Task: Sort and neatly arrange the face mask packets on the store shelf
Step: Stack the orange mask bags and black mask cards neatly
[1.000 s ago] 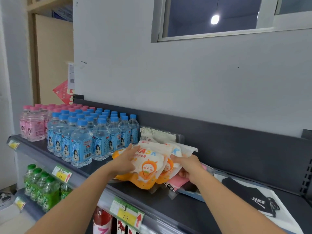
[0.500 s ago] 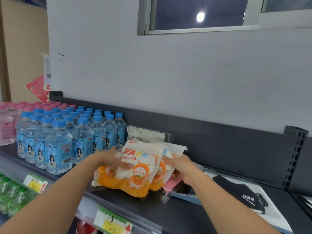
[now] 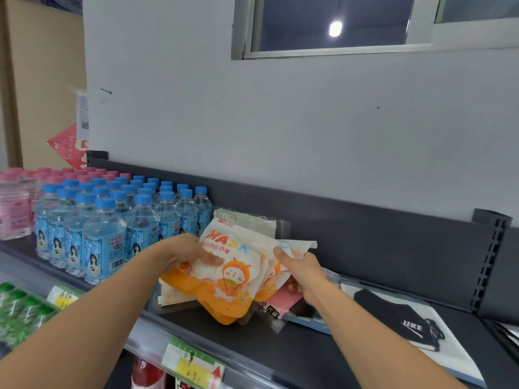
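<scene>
Mask packets (image 3: pixel 233 276) tipped more upright now; left hand (image 3: pixel 182 251) and right hand (image 3: pixel 302 272) pinch the side edges, fingers curled. They look light, floppy, slippery.

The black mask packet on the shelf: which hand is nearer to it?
The right hand. It grips the orange packets at their right edge, just left of the black mask packet. The left hand grips their left side, farther away, beside the blue-capped bottles.

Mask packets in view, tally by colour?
Orange packets: 2, gripped by left hand and right hand
Pink packet: 1
Black mask packet: 1
Pale packet: 1, at the back
Total: 5 showing; the pile may hide more.
</scene>
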Motion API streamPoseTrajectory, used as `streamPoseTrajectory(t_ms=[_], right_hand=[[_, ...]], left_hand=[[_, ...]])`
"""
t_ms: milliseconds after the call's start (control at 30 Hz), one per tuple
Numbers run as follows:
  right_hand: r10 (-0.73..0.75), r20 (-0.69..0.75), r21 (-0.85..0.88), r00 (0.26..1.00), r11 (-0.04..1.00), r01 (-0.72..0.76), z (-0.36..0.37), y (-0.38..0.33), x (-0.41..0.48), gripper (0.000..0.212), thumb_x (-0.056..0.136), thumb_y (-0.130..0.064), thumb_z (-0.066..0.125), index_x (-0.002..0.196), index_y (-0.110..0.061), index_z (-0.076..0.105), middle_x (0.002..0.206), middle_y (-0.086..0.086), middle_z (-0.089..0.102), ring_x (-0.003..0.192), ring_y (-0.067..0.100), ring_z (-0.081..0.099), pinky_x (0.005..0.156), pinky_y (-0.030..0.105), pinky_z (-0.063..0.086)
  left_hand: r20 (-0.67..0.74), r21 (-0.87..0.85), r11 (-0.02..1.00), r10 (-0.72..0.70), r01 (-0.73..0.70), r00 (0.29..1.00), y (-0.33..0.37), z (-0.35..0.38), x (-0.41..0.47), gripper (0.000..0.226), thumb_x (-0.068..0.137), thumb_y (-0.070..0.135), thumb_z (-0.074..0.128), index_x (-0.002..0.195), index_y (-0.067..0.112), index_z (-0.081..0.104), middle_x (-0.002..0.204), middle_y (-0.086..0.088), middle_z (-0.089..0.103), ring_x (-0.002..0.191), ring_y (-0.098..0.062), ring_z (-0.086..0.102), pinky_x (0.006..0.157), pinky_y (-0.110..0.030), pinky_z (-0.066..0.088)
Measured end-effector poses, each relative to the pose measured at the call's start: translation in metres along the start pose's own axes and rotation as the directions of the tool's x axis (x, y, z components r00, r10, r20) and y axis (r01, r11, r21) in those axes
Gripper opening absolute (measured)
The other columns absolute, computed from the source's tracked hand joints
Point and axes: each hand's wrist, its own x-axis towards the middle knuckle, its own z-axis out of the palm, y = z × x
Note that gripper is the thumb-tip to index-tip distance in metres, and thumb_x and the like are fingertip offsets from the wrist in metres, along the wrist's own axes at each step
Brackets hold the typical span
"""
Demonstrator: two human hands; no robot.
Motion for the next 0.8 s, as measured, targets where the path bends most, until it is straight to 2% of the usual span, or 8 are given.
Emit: streamPoseTrajectory(t_ms=[67, 133, 200, 300, 400, 567, 667, 800], right_hand=[[0.008, 0.022, 0.099, 1.0, 0.995, -0.01, -0.001, -0.002, -0.002, 0.029, 0.091, -0.037, 0.066, 0.104, -0.011, 0.063, 0.088, 0.009, 0.069, 0.071, 0.023, 0.06, 0.053, 0.029, 0.047], [0.016, 0.045, 0.18, 0.999, 0.983, -0.024, -0.002, -0.005, -0.003, 0.029, 0.096, -0.035, 0.06, 0.109, -0.01, 0.064, 0.101, 0.008, 0.072, 0.093, 0.026, 0.067, 0.076, 0.037, 0.057], [0.029, 0.066, 0.249, 0.997, 0.967, -0.045, -0.004, -0.008, -0.005, 0.029, 0.099, -0.032, 0.054, 0.113, -0.009, 0.066, 0.104, 0.011, 0.074, 0.1, 0.031, 0.068, 0.093, 0.049, 0.054], [0.032, 0.079, 0.34, 0.996, 0.939, -0.057, -0.009, -0.013, -0.012, 0.029, 0.102, -0.032, 0.048, 0.113, -0.012, 0.067, 0.105, 0.013, 0.075, 0.098, 0.033, 0.07, 0.091, 0.054, 0.054], [0.001, 0.034, 0.34, 0.999, 0.94, -0.013, -0.015, -0.012, -0.016, 0.034, 0.1, -0.039, 0.049, 0.117, -0.015, 0.066, 0.104, 0.011, 0.076, 0.097, 0.032, 0.071, 0.091, 0.055, 0.055], [-0.007, -0.075, 0.251, 0.997, 0.968, 0.026, -0.033, -0.022, -0.027, 0.043, 0.098, -0.053, 0.044, 0.109, -0.017, 0.066, 0.098, 0.009, 0.076, 0.09, 0.031, 0.072, 0.075, 0.044, 0.059], [-0.034, -0.052, 0.255, 0.998, 0.966, 0.046, -0.047, -0.021, -0.032, 0.047, 0.094, -0.057, 0.048, 0.115, -0.02, 0.067, 0.102, 0.006, 0.076, 0.097, 0.03, 0.072, 0.091, 0.053, 0.055], [-0.138, 0.006, 0.173, 0.99, 0.976, 0.135, -0.066, -0.013, -0.053, 0.056, 0.081, -0.045, 0.075, 0.129, -0.031, 0.051, 0.118, -0.002, 0.069, 0.103, 0.022, 0.07, 0.082, 0.047, 0.059]], left_hand=[[0.006, -0.164, 0.986, 0.024, -0.023, 1.0, 0.003, 0.005, -0.004, 0.042, 0.072, 0.016, 0.081, 0.108, 0.008, 0.061, 0.099, -0.01, 0.072, 0.086, -0.026, 0.07, 0.062, -0.032, 0.054], [0.002, -0.304, 0.952, 0.045, -0.042, 0.999, 0.006, 0.012, -0.005, 0.042, 0.074, 0.01, 0.079, 0.112, 0.007, 0.061, 0.099, -0.011, 0.073, 0.088, -0.028, 0.069, 0.064, -0.036, 0.055], [0.009, -0.386, 0.921, 0.06, -0.052, 0.998, 0.009, 0.021, -0.006, 0.04, 0.075, 0.005, 0.076, 0.111, 0.006, 0.06, 0.098, -0.011, 0.073, 0.088, -0.028, 0.069, 0.065, -0.038, 0.056], [0.014, -0.46, 0.885, 0.092, -0.076, 0.996, 0.014, 0.036, -0.01, 0.034, 0.075, 0.0, 0.075, 0.106, 0.005, 0.061, 0.097, -0.012, 0.071, 0.089, -0.03, 0.067, 0.068, -0.042, 0.055], [0.05, -0.536, 0.841, 0.121, -0.076, 0.991, 0.017, 0.049, -0.013, 0.034, 0.076, 0.0, 0.075, 0.108, 0.002, 0.063, 0.106, -0.017, 0.071, 0.1, -0.036, 0.067, 0.085, -0.051, 0.054], [0.089, -0.589, 0.804, 0.169, -0.084, 0.982, 0.024, 0.067, -0.013, 0.04, 0.075, -0.001, 0.075, 0.113, 0.002, 0.062, 0.106, -0.017, 0.072, 0.101, -0.036, 0.068, 0.09, -0.056, 0.052], [0.029, -0.629, 0.767, 0.184, -0.125, 0.982, 0.035, 0.082, -0.011, 0.033, 0.075, -0.003, 0.076, 0.104, 0.003, 0.063, 0.105, -0.017, 0.072, 0.096, -0.034, 0.068, 0.08, -0.05, 0.056], [-0.022, -0.709, 0.686, 0.208, -0.162, 0.978, 0.051, 0.106, -0.013, 0.027, 0.075, -0.005, 0.075, 0.094, 0.006, 0.06, 0.1, -0.014, 0.071, 0.083, -0.029, 0.068, 0.064, -0.042, 0.056]])
